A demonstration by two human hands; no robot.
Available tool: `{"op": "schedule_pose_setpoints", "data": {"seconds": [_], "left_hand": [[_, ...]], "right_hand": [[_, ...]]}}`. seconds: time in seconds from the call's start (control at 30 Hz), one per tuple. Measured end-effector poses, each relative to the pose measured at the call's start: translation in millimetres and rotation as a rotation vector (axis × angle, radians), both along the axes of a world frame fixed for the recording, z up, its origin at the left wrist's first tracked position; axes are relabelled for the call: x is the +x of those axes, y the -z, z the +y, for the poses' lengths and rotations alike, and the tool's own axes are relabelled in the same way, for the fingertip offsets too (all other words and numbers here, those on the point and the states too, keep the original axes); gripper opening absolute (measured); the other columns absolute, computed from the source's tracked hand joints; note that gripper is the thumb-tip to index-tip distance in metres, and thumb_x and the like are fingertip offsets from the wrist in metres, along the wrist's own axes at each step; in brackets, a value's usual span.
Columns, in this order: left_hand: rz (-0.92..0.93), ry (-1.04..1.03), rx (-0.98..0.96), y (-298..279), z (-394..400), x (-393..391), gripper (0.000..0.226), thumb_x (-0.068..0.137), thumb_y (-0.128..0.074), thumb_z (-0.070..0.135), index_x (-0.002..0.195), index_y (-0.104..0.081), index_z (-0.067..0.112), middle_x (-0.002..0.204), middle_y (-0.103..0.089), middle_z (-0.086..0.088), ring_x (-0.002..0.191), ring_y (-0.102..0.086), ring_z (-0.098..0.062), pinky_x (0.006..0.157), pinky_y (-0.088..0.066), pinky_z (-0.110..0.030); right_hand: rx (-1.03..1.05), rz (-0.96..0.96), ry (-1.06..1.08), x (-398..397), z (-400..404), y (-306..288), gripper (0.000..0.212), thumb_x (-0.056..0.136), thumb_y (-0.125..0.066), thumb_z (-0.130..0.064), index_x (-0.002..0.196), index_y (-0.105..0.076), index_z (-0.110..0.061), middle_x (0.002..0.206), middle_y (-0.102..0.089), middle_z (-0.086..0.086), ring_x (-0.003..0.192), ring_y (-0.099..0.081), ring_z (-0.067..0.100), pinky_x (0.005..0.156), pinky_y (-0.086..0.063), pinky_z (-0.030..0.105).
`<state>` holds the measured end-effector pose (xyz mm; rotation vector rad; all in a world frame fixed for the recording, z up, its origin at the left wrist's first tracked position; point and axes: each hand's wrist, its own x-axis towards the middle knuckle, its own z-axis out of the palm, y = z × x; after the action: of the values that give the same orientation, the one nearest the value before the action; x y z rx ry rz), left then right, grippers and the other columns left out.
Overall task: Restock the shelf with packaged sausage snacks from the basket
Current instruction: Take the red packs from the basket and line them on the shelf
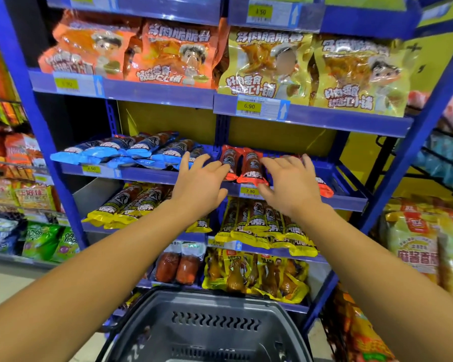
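Observation:
Red sausage snack packs [251,167] lie on the middle blue shelf [348,201], right bay. My left hand [200,182] reaches toward them with fingers spread, its fingertips at the left edge of the leftmost red pack. My right hand [289,184] hovers over the red packs, fingers straight and spread, covering some of them; one red pack end [324,189] shows to its right. Neither hand holds anything. The grey basket [207,325] stands low in front of me; its inside is mostly out of view.
Blue sausage packs [131,150] fill the left bay of the same shelf. Yellow sausage packs [259,226] lie one shelf below. Orange and yellow snack bags [267,66] stand above. Side racks with other snacks flank the blue shelving on both sides.

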<state>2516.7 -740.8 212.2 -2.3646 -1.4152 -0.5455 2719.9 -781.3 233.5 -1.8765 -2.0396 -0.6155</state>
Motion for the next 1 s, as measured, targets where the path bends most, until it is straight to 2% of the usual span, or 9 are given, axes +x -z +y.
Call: {"op": "schedule_pose_setpoints", "data": {"seconds": [0.17, 0.3, 0.47, 0.6, 0.83, 1.0], "left_hand": [[0.001, -0.034, 0.017, 2.2, 8.1, 7.4, 0.051, 0.095, -0.054, 0.039, 0.143, -0.043, 0.026, 0.141, -0.053, 0.002, 0.141, -0.031, -0.031, 0.116, -0.002, -0.061], [-0.048, -0.017, 0.049, 4.7, 9.9, 7.2, 0.041, 0.096, -0.055, 0.035, 0.136, -0.052, 0.026, 0.134, -0.06, 0.001, 0.136, -0.038, -0.032, 0.116, -0.005, -0.06], [-0.121, 0.001, 0.082, 2.8, 12.5, 7.2, 0.027, 0.095, -0.057, 0.028, 0.121, -0.064, 0.025, 0.118, -0.069, 0.0, 0.13, -0.044, -0.033, 0.116, -0.003, -0.058], [-0.125, 0.009, 0.117, 5.0, 17.3, 6.9, 0.023, 0.092, -0.061, 0.024, 0.114, -0.068, 0.023, 0.107, -0.073, -0.001, 0.121, -0.051, -0.033, 0.115, -0.009, -0.058], [-0.104, -0.016, 0.099, 4.1, 19.0, 11.0, 0.029, 0.091, -0.059, 0.028, 0.12, -0.062, 0.024, 0.115, -0.068, 0.0, 0.12, -0.049, -0.029, 0.115, -0.01, -0.057], [-0.099, -0.028, 0.084, 3.2, 18.3, 11.4, 0.031, 0.092, -0.057, 0.029, 0.123, -0.06, 0.024, 0.118, -0.066, 0.001, 0.122, -0.047, -0.029, 0.115, -0.009, -0.056]], "right_hand": [[-0.081, 0.027, 0.111, 29.2, -12.4, -1.2, 0.058, 0.093, -0.051, -0.054, 0.145, -0.044, -0.03, 0.145, -0.051, -0.002, 0.141, -0.033, 0.025, 0.12, -0.004, 0.053], [-0.07, 0.026, 0.09, 26.2, -9.4, 3.0, 0.049, 0.097, -0.052, -0.044, 0.144, -0.046, -0.029, 0.143, -0.054, 0.0, 0.137, -0.04, 0.028, 0.119, -0.007, 0.053], [-0.044, 0.032, 0.103, 18.4, -6.4, 4.9, 0.048, 0.097, -0.054, -0.044, 0.142, -0.049, -0.03, 0.139, -0.056, 0.0, 0.131, -0.046, 0.032, 0.118, -0.009, 0.052], [-0.051, 0.063, 0.075, 13.5, -3.9, 6.5, 0.047, 0.097, -0.057, -0.041, 0.142, -0.05, -0.028, 0.141, -0.055, 0.003, 0.126, -0.051, 0.033, 0.118, -0.008, 0.052], [0.006, 0.108, 0.011, 16.2, -8.8, 11.1, 0.04, 0.097, -0.059, -0.024, 0.137, -0.058, -0.02, 0.143, -0.054, 0.008, 0.126, -0.054, 0.029, 0.117, -0.012, 0.043], [0.11, 0.119, 0.032, 14.6, -9.8, 22.6, 0.036, 0.094, -0.064, -0.022, 0.129, -0.064, -0.013, 0.135, -0.06, 0.017, 0.111, -0.064, 0.036, 0.114, -0.022, 0.047]]}}
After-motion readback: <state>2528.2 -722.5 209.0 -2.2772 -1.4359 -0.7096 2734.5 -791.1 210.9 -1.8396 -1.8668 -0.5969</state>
